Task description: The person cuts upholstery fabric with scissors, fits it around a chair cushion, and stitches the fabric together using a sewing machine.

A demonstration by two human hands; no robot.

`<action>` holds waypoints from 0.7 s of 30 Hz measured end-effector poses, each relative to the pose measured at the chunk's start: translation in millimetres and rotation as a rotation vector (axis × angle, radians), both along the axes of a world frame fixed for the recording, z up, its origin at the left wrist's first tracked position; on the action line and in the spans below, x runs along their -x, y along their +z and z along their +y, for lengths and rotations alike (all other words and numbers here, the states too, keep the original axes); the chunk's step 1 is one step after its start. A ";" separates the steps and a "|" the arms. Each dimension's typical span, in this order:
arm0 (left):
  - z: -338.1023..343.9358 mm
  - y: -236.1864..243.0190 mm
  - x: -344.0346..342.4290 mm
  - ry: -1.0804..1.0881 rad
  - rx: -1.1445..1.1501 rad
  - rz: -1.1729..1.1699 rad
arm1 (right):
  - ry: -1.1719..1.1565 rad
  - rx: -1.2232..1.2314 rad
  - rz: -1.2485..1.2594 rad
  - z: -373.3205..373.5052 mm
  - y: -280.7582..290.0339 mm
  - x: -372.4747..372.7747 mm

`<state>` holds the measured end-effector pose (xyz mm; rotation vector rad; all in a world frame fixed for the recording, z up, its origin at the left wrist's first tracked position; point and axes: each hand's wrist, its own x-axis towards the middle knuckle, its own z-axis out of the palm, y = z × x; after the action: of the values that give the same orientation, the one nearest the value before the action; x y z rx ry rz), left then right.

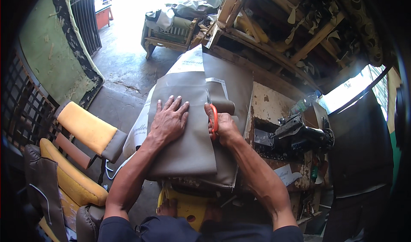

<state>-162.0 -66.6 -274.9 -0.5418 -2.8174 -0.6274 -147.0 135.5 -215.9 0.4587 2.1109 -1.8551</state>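
The grey vinyl sheet [188,126] lies folded on the tabletop [269,103]; your cut looks barely begun. Your left hand [169,120] presses it, fingers spread. At 3 o'clock, your right hand [222,126] grips orange scissors [212,115].

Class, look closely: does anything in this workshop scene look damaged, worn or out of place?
Yes. The worktable beside the grey sheet has peeling, rust-stained paint, and the yellow foam seat lies on the floor, half-covered.

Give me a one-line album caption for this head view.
Left hand flat on grey leatherette sheet while right hand cuts it with orange-handled scissors, beside a black sewing machine.
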 end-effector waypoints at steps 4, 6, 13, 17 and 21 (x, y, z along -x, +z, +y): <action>-2.1 0.2 -1.7 0.004 0.001 -0.010 | -0.010 -0.077 -0.067 -7.6 8.7 14.7; -2.3 0.0 -1.2 0.006 -0.026 0.004 | -0.024 -0.011 -0.078 -4.5 4.9 21.0; -1.1 4.0 -2.1 0.018 -0.010 -0.019 | 0.003 -0.108 -0.052 -3.3 6.3 21.4; -1.9 -0.5 -3.3 0.043 -0.049 0.005 | -0.019 -0.057 -0.073 -7.2 7.8 41.1; 2.8 3.6 -4.4 0.093 -0.057 0.034 | -0.020 -0.012 -0.019 1.8 -9.6 38.5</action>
<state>-157.7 -63.8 -271.3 -0.4048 -2.7653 -0.6716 -185.4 137.2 -225.5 0.5003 2.1140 -1.8419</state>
